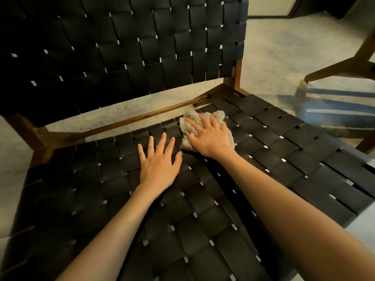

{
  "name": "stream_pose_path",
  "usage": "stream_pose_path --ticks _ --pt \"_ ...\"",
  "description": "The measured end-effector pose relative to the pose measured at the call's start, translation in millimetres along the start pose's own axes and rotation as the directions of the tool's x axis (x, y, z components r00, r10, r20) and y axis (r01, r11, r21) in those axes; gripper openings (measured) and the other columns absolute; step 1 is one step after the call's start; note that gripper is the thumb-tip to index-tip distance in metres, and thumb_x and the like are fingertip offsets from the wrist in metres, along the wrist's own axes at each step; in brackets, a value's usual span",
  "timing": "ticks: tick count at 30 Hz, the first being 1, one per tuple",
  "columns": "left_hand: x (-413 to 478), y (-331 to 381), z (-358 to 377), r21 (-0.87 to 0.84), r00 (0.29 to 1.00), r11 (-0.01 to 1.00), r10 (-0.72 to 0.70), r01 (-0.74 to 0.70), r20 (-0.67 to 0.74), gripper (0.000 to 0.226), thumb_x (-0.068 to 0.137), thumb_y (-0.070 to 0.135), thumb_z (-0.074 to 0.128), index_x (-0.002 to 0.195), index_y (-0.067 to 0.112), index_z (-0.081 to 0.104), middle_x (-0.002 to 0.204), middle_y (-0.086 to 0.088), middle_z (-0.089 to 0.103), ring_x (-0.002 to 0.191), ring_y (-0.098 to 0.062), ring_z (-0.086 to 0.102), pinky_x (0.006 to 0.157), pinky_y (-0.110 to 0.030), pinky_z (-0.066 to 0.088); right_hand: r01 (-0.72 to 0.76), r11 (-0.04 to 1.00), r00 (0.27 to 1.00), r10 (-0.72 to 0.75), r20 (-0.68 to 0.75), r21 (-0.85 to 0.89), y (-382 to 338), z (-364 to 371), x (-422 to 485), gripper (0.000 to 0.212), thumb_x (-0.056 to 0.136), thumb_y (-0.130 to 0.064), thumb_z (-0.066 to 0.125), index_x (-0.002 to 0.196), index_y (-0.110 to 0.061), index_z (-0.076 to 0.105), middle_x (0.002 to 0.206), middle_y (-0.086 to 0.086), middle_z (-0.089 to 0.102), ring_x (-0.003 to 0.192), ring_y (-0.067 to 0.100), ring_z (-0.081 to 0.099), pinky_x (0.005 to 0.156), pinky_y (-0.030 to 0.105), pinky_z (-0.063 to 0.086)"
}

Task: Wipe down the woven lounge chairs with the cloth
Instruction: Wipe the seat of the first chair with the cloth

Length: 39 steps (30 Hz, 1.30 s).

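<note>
A lounge chair with black woven straps and a brown wooden frame fills the view; its seat (274, 155) spreads below me and its backrest (121, 49) rises behind. A crumpled grey-beige cloth (189, 123) lies near the back edge of the seat. My right hand (211, 136) presses flat on the cloth with fingers spread and straight. My left hand (159, 163) rests flat on the bare straps just left of the cloth, fingers spread, holding nothing.
A wooden rear rail (129, 121) runs between seat and backrest, with grey concrete floor (284, 47) showing through the gap. The wooden legs of a second chair (341, 69) stand at the right, over a blue-striped shape (336, 106) on the floor.
</note>
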<state>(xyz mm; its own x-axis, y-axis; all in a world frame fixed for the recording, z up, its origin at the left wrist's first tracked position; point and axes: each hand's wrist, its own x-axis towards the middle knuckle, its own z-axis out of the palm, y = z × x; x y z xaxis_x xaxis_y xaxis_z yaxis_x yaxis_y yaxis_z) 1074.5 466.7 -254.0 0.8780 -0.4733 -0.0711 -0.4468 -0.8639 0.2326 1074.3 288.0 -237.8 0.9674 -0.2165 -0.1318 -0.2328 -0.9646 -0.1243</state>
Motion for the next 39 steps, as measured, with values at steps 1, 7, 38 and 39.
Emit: stream_pose_path --ticks 1,7,38,39 --pt "-3 2 -1 0.001 1.0 1.0 -0.001 0.001 0.006 0.057 0.098 0.051 0.016 0.151 0.03 0.009 0.16 0.004 0.001 0.146 -0.025 -0.006 0.114 -0.051 -0.008 -0.016 1.0 1.0 0.016 0.021 -0.009 1 -2 -15 0.055 0.096 -0.054 0.019 0.149 -0.046 0.007 0.161 0.0 0.004 0.147 0.027 -0.002 0.114 0.054 -0.002" --pt "-35 23 -6 -0.031 0.994 1.0 -0.002 0.005 0.112 0.055 0.1 0.046 0.017 0.151 0.029 0.004 0.16 0.0 -0.003 0.146 -0.025 -0.009 0.115 -0.048 -0.008 -0.123 0.989 0.989 0.129 0.067 -0.084 10 -22 -112 0.056 0.094 -0.056 0.017 0.148 -0.047 0.009 0.161 -0.001 0.007 0.147 0.026 0.001 0.114 0.053 0.004" --pt "-10 79 4 -0.059 0.994 0.997 0.056 -0.051 0.089 0.058 0.099 0.049 0.019 0.151 0.029 0.001 0.159 -0.005 -0.009 0.145 -0.024 -0.013 0.114 -0.047 -0.009 -0.179 0.97 0.983 0.169 -0.074 -0.163 66 -19 -44 0.058 0.093 -0.063 0.013 0.148 -0.048 0.009 0.161 0.0 -0.001 0.146 0.033 -0.011 0.106 0.061 -0.019" --pt "-4 76 6 -0.049 0.996 0.997 0.057 -0.054 0.075 0.057 0.099 0.049 0.018 0.151 0.03 0.001 0.159 -0.005 -0.009 0.145 -0.024 -0.013 0.114 -0.048 -0.01 -0.167 0.974 0.985 0.156 -0.076 -0.156 64 -17 -28 0.057 0.093 -0.062 0.014 0.148 -0.048 0.01 0.161 0.0 -0.001 0.146 0.033 -0.01 0.106 0.061 -0.019"
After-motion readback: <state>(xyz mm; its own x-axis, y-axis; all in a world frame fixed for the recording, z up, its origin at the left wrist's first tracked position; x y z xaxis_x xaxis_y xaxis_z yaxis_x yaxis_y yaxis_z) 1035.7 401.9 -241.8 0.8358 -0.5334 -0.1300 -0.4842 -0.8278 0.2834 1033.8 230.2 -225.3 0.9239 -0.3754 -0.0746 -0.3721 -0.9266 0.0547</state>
